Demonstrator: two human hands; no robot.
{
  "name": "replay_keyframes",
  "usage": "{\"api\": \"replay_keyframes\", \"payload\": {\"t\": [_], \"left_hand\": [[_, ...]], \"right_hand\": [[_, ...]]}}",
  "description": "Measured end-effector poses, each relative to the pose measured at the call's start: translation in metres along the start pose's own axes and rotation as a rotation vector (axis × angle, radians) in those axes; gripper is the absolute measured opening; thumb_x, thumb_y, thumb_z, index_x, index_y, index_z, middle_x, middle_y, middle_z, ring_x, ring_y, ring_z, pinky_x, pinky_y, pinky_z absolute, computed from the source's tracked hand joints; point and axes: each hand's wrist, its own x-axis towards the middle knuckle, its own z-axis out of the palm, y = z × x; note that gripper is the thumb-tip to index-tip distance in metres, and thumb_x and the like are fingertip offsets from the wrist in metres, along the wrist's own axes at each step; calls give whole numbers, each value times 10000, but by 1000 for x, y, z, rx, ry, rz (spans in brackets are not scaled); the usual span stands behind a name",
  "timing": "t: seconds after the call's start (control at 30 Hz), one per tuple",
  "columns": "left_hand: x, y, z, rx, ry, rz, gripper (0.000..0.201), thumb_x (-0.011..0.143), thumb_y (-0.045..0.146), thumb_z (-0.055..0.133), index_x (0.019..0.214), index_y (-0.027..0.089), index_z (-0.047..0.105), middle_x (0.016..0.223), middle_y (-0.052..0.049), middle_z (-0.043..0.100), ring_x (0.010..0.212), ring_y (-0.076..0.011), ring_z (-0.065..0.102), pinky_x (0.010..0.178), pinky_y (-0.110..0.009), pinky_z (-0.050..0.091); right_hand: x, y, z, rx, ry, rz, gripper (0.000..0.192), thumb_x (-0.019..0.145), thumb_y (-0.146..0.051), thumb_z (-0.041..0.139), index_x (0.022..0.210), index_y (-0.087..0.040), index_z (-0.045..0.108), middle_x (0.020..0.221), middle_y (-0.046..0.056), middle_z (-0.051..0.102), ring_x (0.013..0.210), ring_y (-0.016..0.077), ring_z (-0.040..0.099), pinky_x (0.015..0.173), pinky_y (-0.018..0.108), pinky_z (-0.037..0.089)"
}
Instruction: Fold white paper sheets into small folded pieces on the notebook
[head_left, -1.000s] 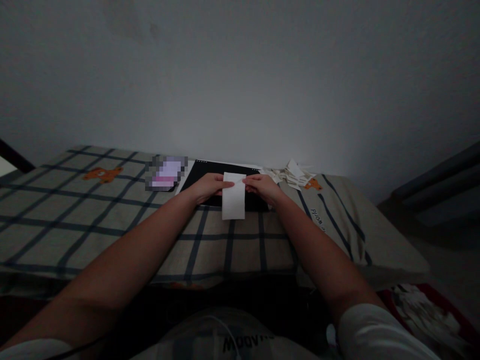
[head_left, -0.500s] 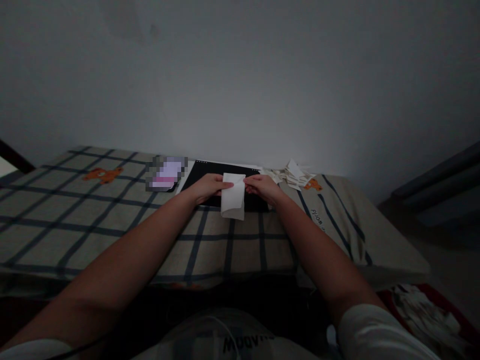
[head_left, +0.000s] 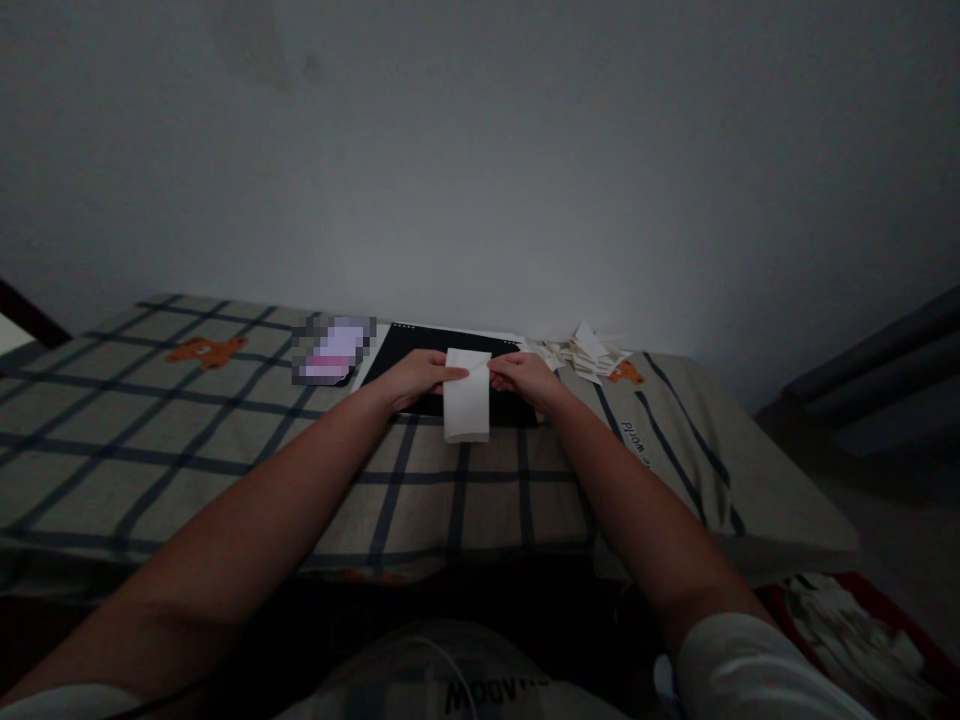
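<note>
A folded piece of white paper (head_left: 466, 410) hangs between my two hands, over the near edge of a flat black sheet or board (head_left: 420, 341). My left hand (head_left: 420, 378) pinches the paper's upper left side, with the thumb lying across its front. At the upper right edge, my right hand (head_left: 523, 375) holds the paper between thumb and fingertips. Its layers hang almost in line, and the lower end reaches down past the black sheet. The fingers behind the paper are hidden.
A pile of white paper pieces (head_left: 592, 352) lies right of the black sheet. To the left is a blurred phone-like object with a purple screen (head_left: 334, 350). Everything rests on a checked cloth (head_left: 262, 440) against a grey wall (head_left: 480, 180). A red container (head_left: 870, 590) holding cloth-like material stands low right.
The paper's front flap, earlier skewed with a lower layer showing beneath it, now hangs flatter and more even with the back. Both hands keep nearly the same place and grip.
</note>
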Motion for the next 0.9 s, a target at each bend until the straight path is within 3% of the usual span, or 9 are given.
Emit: {"api": "replay_keyframes", "payload": {"t": [0.4, 0.57, 0.73, 0.9], "left_hand": [[0, 0, 0, -22, -5, 8, 236, 649, 217, 795, 862, 140, 730, 879, -71, 732, 741, -144, 649, 727, -268, 501], [0, 2, 1, -12, 23, 47, 315, 656, 300, 811, 912, 138, 725, 952, -84, 725, 788, -146, 647, 731, -262, 498], [1, 3, -1, -54, 114, 83, 295, 721, 387, 759, 865, 133, 713, 921, -84, 716, 832, -151, 640, 769, -281, 510], [4, 1, -2, -44, 178, 141, 272, 666, 363, 802, 788, 141, 701, 846, -56, 709, 809, -141, 632, 799, -297, 510]], "right_hand": [[3, 3, 0, 39, 23, 3, 125, 713, -262, 744, 715, -149, 689, 676, 24, 667, 592, 83, 569, 593, 216, 481], [2, 1, 1, 7, 84, -26, 147, 691, -285, 751, 714, -155, 685, 645, 10, 656, 579, 85, 563, 587, 219, 476], [3, 0, -2, 12, 97, -43, 165, 669, -294, 757, 717, -156, 680, 634, 4, 655, 581, 90, 572, 588, 225, 469], [3, -1, 0, -21, 126, -55, 171, 683, -302, 745, 750, -160, 680, 641, -2, 651, 586, 90, 572, 603, 239, 466]]}}
